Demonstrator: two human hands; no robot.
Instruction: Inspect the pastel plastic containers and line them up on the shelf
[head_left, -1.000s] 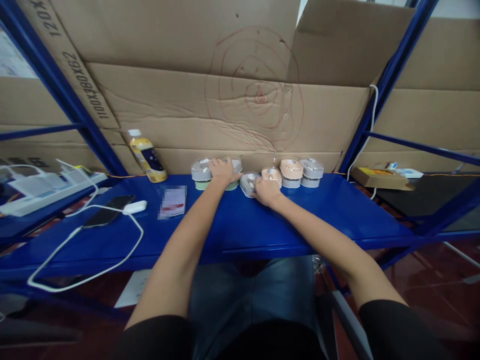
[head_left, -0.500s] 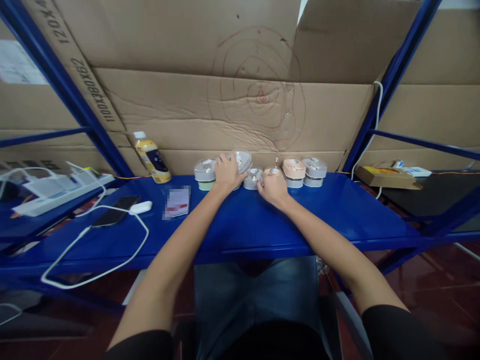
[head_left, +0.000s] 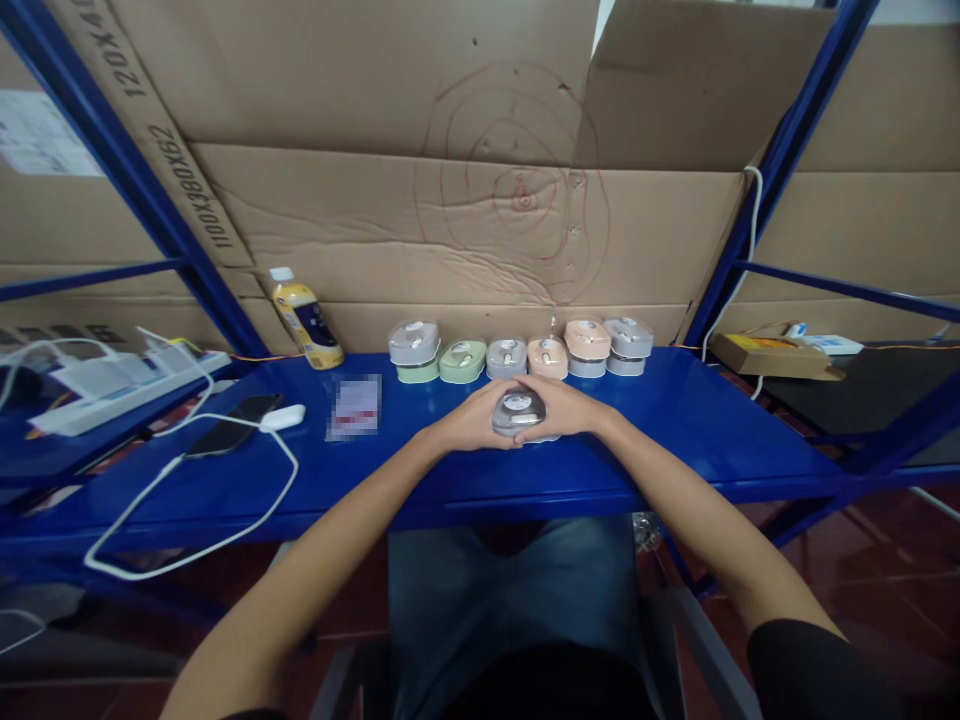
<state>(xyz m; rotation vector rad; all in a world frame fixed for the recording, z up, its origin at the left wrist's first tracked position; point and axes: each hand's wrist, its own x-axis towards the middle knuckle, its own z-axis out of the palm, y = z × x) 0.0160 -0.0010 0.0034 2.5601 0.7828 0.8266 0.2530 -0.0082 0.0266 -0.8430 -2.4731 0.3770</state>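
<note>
My left hand [head_left: 480, 415] and my right hand [head_left: 568, 408] are closed around a small grey case [head_left: 519, 410] with a rounded shape and a round white label on top. They grip it from both sides, near the middle of the blue shelf. A pale edge shows under the right fingers; I cannot tell what it belongs to. Just behind the hands stands a row of similar cases: a green case [head_left: 462, 362], a single grey case [head_left: 507, 358] and a peach case [head_left: 547, 357]. Stacked pairs flank them, topped by a grey case [head_left: 414, 343] at left and a peach case [head_left: 587, 338] at right.
A yellow drink bottle [head_left: 306, 318] leans near the cardboard back wall [head_left: 337, 215]. To the left lie a blurred-out phone-like item [head_left: 355, 407], a dark phone [head_left: 234, 425], a white cable [head_left: 289, 490] and a power strip [head_left: 112, 395]. A cardboard box [head_left: 776, 357] sits at right.
Both hands have drawn back from the row toward me and come together around the grey case. The green case second from left now stands with nothing on top.
</note>
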